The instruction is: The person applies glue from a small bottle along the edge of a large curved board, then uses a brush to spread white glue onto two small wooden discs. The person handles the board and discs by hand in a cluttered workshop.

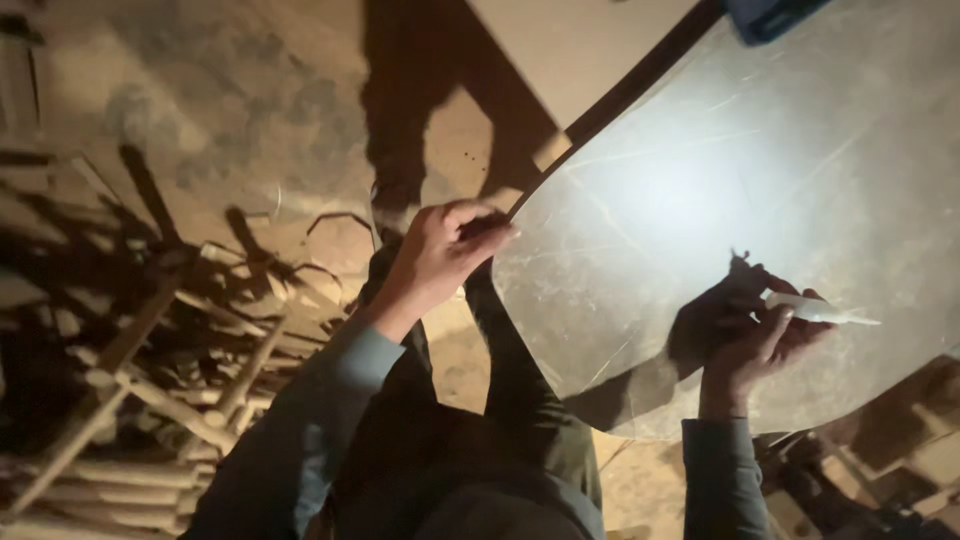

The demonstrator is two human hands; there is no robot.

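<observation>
Two hands busy | left hand (440, 255) pinches glass sheet (740, 200) edge | right hand (760, 335) closed around white marker (815, 310) | step: likely marking; next needs steady sheet.

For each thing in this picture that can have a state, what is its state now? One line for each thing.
Large clear curved plastic sheet: scratched, brightly lit, held up at its left edge.
Left hand: fingers closed on the sheet's edge.
Right hand: behind the sheet, closed around a thin white stick-like tool.
Pile of wooden sticks: lying loose on the ground.
Blue object: at top edge, mostly cut off.
</observation>
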